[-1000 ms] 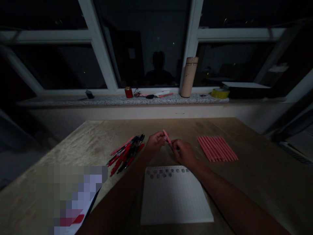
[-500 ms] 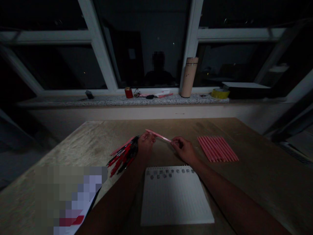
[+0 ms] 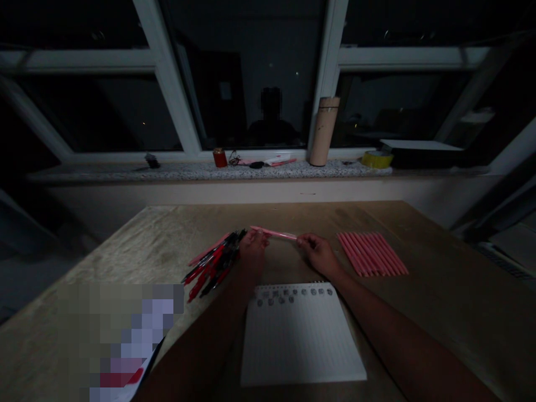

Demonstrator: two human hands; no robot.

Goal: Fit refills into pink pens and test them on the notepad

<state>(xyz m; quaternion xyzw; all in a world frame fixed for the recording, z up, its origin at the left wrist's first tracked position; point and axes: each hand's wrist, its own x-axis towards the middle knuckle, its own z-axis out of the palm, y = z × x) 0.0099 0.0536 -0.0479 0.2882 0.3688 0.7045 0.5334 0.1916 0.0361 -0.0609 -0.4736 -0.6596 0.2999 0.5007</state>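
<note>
A slim pink pen is held nearly level above the table, its left end a little higher. My left hand pinches it near the left end, and my right hand grips the right end between thumb and fingers. Just left of my left hand lies a loose pile of red, black and pink pens, partly hidden by that hand. To the right of my right hand, several pink pens lie side by side in a neat row. Below the hands rests a spiral notebook with small dark scribbles along its top lines.
A blurred-out item lies at the table's front left. Behind the table, the windowsill carries a tan flask, a roll of yellow tape, a small red container and a dark box.
The pink pen has levelled out, its right end rising slightly. Both hands have shifted a little to the right, still holding it.
</note>
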